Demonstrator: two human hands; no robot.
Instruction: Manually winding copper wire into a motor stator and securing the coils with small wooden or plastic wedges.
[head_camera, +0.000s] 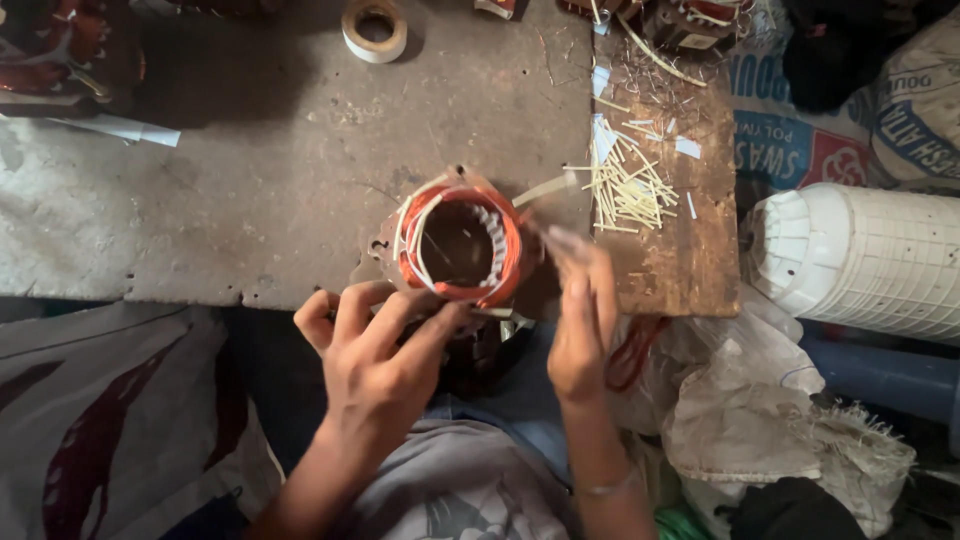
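A round motor stator (456, 245) with orange-red copper windings and pale sleeving rests tilted at the near edge of a worn wooden board (250, 180). My left hand (375, 350) grips its near rim from below, fingers curled on the winding. My right hand (580, 315) is blurred at the stator's right side, fingertips pinched on a thin pale strip (545, 188) that runs up and to the right from the winding.
A heap of pale thin sticks (630, 190) lies on a brown plank (690, 260) to the right. A tape roll (374, 28) sits at the far edge. A white ribbed plastic housing (860, 255), printed sacks (800, 150) and cloth bags (780, 410) crowd the right side.
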